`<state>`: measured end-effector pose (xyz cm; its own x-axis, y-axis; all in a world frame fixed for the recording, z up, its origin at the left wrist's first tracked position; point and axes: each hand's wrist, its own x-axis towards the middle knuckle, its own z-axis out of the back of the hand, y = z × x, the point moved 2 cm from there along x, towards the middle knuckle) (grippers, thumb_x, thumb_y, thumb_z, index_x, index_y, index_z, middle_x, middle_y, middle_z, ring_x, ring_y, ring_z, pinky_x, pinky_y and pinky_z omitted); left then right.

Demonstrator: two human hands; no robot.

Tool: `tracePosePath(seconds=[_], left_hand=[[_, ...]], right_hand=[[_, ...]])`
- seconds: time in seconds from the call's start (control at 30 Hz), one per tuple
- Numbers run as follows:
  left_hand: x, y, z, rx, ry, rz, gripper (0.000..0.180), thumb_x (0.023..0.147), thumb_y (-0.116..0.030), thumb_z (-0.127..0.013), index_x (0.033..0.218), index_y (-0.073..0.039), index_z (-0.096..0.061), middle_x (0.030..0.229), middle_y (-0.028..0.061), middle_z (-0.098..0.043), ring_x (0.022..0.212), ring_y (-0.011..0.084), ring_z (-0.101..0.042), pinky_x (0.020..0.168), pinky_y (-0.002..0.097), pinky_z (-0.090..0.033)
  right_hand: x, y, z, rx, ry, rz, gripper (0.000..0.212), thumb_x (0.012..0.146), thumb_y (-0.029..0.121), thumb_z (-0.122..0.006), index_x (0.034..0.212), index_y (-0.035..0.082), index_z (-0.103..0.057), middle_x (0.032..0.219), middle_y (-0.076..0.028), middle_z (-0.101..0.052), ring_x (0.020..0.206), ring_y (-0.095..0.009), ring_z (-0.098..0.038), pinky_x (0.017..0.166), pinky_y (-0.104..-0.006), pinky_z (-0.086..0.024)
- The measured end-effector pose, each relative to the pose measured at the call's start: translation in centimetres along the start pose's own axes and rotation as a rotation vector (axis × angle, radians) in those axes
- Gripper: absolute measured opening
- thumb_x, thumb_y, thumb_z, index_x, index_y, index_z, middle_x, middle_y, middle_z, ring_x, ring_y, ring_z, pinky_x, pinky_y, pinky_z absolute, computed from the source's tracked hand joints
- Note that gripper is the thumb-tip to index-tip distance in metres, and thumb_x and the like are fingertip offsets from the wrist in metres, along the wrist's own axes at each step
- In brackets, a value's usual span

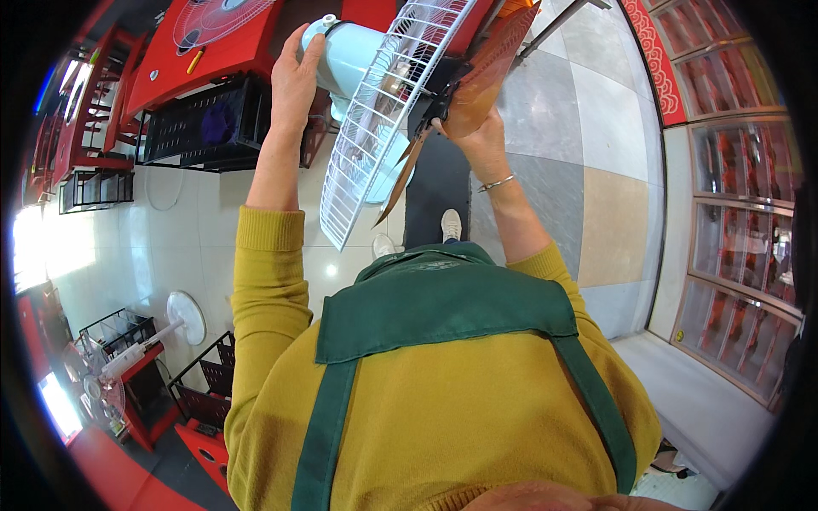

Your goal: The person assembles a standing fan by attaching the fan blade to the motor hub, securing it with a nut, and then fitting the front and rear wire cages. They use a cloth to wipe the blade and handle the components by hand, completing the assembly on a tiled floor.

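Observation:
An electric fan stands tilted before me, with a pale blue motor housing (356, 58) and a white wire rear grille (358, 162). My left hand (294, 85) grips the back of the housing, fingers curled over its end near a small knob. On the grille's other side are translucent brown fan blades (487, 81) around a dark hub. My right hand (479, 146) is closed on the blades near the hub, the thumb by the hub's centre. The blades hide some of its fingers. Part of the pale blue base (385, 166) shows below the grille.
A red table (162, 64) at the upper left carries a round wire grille (223, 19) and a yellow-handled tool (196, 60). Below its top hangs a black basket (200, 128). Another white fan (186, 318) stands lower left. Glass-fronted display shelves (745, 230) line the right.

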<state>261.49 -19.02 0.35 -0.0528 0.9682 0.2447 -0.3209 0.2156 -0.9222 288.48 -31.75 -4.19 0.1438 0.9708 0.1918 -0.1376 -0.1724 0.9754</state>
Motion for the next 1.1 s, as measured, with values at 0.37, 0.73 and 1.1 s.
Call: tracePosePath(seconds=[0.37,0.73,1.1], left_hand=[[0.0,0.3,-0.1,-0.036,-0.001,0.012,0.054,0.099,-0.042,-0.063,0.139,-0.006,-0.057,0.123,0.0188,-0.068,0.115,0.0280,-0.064,0.098,0.0356,-0.048],[-0.1,-0.1,-0.1,0.008,-0.018,0.007,0.055,0.098,-0.043,-0.064,0.139,-0.006,-0.058,0.123,0.0196,-0.068,0.115,0.0291,-0.065,0.099,0.0362,-0.048],[-0.1,-0.1,-0.1,0.019,-0.030,-0.016,0.055,0.098,-0.043,-0.064,0.138,-0.005,-0.058,0.123,0.0203,-0.068,0.114,0.0300,-0.065,0.098,0.0374,-0.049]], right_hand=[[0.4,-0.3,-0.5,0.070,0.031,-0.017,0.075,0.076,-0.003,-0.081,0.140,0.000,-0.044,0.130,-0.011,-0.056,0.121,-0.020,-0.057,0.103,-0.0355,-0.054],[0.7,-0.1,-0.2,0.035,0.045,-0.045,0.075,0.075,-0.001,-0.084,0.139,-0.002,-0.045,0.131,-0.012,-0.057,0.118,-0.020,-0.060,0.101,-0.0355,-0.055],[1.1,-0.6,-0.4,-0.010,0.042,-0.002,0.078,0.074,-0.001,-0.084,0.142,-0.004,-0.045,0.132,-0.011,-0.057,0.115,-0.021,-0.063,0.100,-0.0349,-0.056]])
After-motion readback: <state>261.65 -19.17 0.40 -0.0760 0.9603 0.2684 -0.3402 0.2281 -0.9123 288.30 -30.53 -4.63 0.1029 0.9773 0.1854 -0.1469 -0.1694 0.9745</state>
